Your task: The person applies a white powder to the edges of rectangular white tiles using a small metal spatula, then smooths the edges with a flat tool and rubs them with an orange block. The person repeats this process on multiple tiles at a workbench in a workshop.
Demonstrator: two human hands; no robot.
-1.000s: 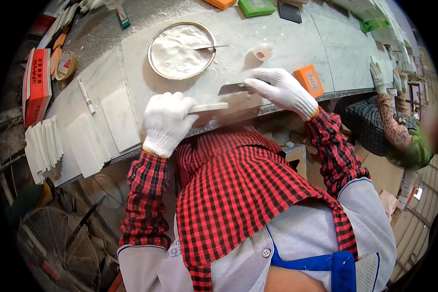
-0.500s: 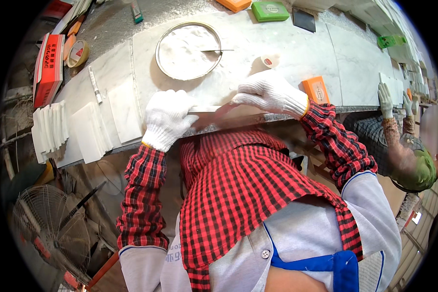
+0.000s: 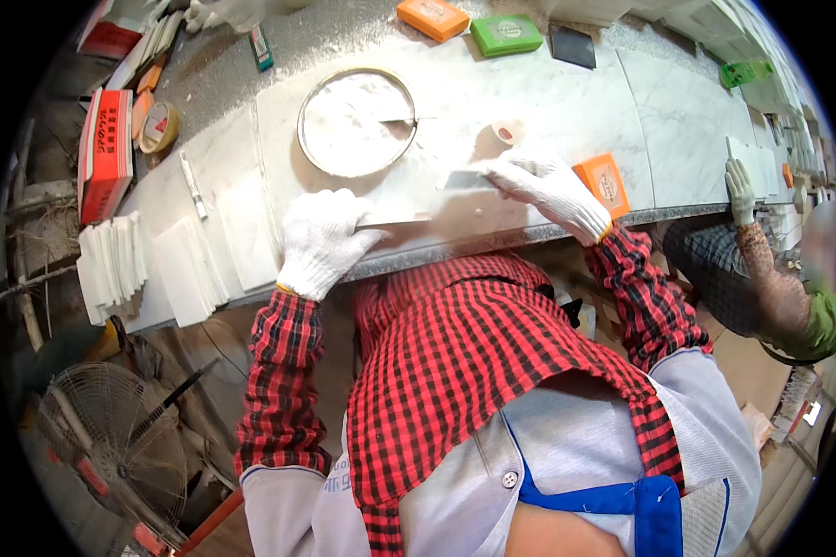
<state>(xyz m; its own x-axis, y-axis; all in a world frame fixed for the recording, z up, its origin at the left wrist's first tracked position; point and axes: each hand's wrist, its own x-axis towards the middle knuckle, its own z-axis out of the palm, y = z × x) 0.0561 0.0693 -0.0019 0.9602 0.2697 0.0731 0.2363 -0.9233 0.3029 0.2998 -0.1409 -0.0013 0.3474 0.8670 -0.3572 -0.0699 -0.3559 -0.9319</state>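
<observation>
My left hand (image 3: pixel 325 239), in a white knit glove, is closed on one end of a thin white slab (image 3: pixel 398 222) near the bench's front edge. My gloved right hand (image 3: pixel 550 193) grips a thin flat grey blade (image 3: pixel 466 179), which lies apart from the slab and points left over the bench. Beyond them a round pan (image 3: pixel 299 135) holds white powder or paste, with a dark thin tool (image 3: pixel 399 121) sticking out of it. Close to my right hand stand a small pale cup (image 3: pixel 507 135) and an orange box (image 3: pixel 604 184).
White slabs (image 3: pixel 190 272) stand and lie in stacks at left, near a marker-like stick (image 3: pixel 193 186) and a red box (image 3: pixel 107 153). Green (image 3: pixel 506 35) and orange (image 3: pixel 433 19) boxes lie at the back. A co-worker's gloved hand (image 3: pixel 739 190) is at far right; a fan (image 3: pixel 111 455) stands lower left.
My right hand has moved right, away from the slab, bringing the blade with it. My left hand keeps hold of the slab. The whole view has shifted slightly.
</observation>
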